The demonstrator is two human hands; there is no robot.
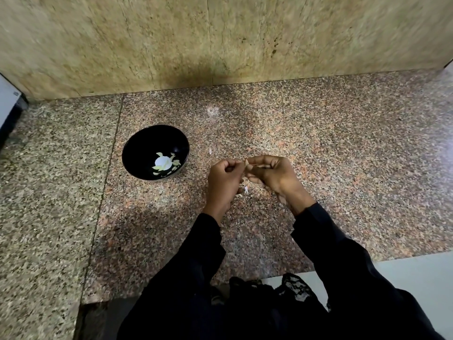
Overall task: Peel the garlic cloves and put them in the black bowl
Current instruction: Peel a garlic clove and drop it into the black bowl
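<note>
**Peeling garlic over the speckled granite counter**

A speckled pink-grey granite counter (318, 155) runs up to a mottled beige stone wall (220, 38). Both my arms reach forward in black sleeves (196, 253), wrists bent so the knuckles meet over the middle of the slab. My left hand (224, 179) is curled into a loose fist, thumb and forefinger pinching the small pale garlic clove (245, 162). My right hand (269, 174) grips the same clove from the other side, fingers curled under. Bits of white papery skin (245, 190) lie on the counter just below my hands. The round glossy black bowl (137, 148) sits well left of my hands, holding several peeled pale cloves (163, 164) at its bottom.
</note>
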